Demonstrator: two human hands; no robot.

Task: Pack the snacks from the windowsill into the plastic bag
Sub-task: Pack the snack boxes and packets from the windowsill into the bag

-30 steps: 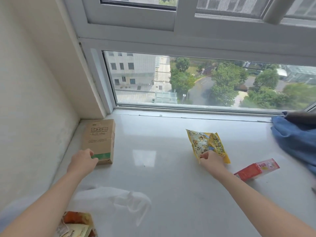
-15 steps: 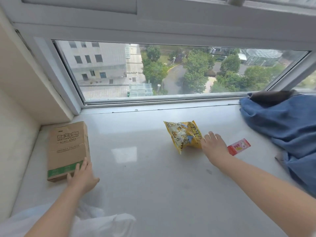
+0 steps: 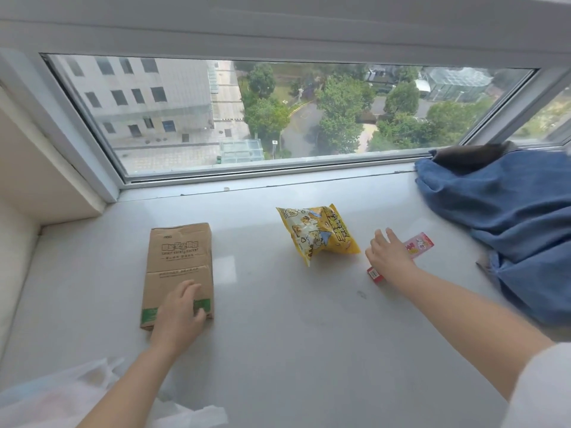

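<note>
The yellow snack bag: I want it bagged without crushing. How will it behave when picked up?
The yellow bag looks puffed and crinkled, so probably light and soft rather than stiff. One corner lifts off the sill, so a push would likely slide or spin it. Its glossy film may be slippery; contents could crush if squeezed.

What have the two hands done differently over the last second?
The right hand has let go of the yellow snack bag and moved right, onto the red and pink packet. The left hand has slid from the brown box's near corner onto its top. Box, bag, packet and blue cloth lie on the windowsill as before; the plastic bag is still near the person.
</note>
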